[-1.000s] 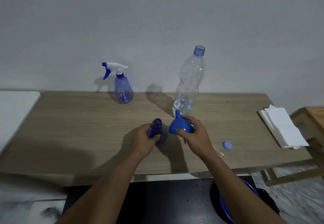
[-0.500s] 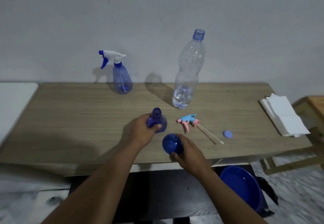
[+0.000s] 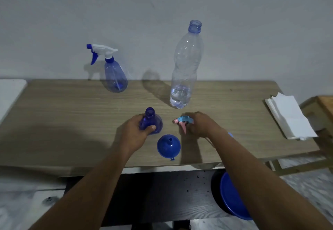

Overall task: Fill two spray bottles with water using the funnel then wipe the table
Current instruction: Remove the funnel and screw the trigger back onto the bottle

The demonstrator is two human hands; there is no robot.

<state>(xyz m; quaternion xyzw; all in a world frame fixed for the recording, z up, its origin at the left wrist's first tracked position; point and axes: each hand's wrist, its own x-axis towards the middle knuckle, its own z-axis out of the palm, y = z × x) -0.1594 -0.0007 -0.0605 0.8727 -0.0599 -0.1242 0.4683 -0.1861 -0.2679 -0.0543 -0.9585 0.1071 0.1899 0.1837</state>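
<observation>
Left fingers [image 3: 151, 127] wrapped round uncapped dark-blue plastic spray bottle [image 3: 158, 122], upright on wooden bench [image 3: 72, 121] — right fingers [image 3: 195, 117] curled over pink-and-blue trigger sprayer head [image 3: 182, 121]. Blue plastic funnel [image 3: 168, 147] mouth-down between the wrists, untouched.

A blue basin [image 3: 232, 199] sits lower right, a wooden stand [image 3: 322, 107] at the right edge, a white surface [image 3: 9, 93] far left.

Dim bluish light, soft shadows behind bottles on the table [image 3: 72, 114], wide-angle bending edges, slight softness
</observation>
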